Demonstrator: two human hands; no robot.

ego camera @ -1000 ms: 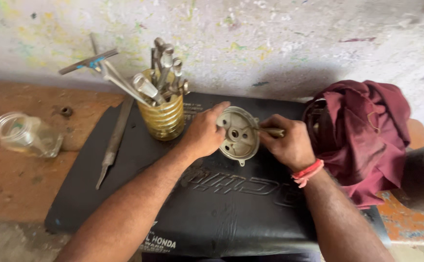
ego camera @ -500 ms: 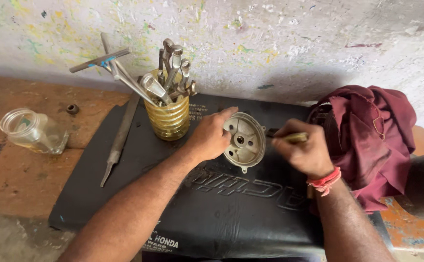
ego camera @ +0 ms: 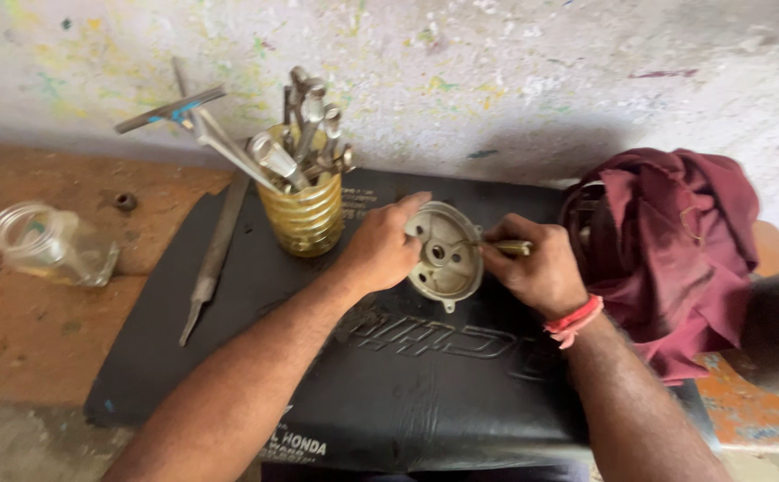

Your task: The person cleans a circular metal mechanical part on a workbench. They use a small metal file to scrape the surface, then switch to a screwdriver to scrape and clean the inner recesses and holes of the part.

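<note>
The left hand point(ego camera: 381, 250) has its grip wrapped round the left rim of a round metal cover point(ego camera: 445, 253), thumb over the top edge, holding it tilted so its hollow inner face looks up at the camera. The cover is pale grey, with a raised hub and small holes at its middle and a little lug at its lower edge. It sits above the middle of a black padded seat point(ego camera: 389, 375), towards the seat's far edge, and whether it rests on the seat or is held just clear of it I cannot tell.

The right hand point(ego camera: 537, 272), with a red band at its wrist, is clenched round the yellowish handle of a screwdriver point(ego camera: 497, 245). The thin shaft runs left from the fist and its tip lies inside the cover, near the hub.

The seat lies across a worn wooden bench point(ego camera: 41, 330) set against a paint-spattered wall. At the seat's far left corner stands a ribbed yellow jar point(ego camera: 305, 219) crowded with spanners and a T-handled wrench. A long metal file point(ego camera: 211, 259) lies along the seat's left edge. A clear glass jar point(ego camera: 46, 245) lies on its side near the bench's left edge, with a small nut beyond it. A maroon cloth point(ego camera: 675, 259) is heaped at the seat's right edge, just beside the right hand.
</note>
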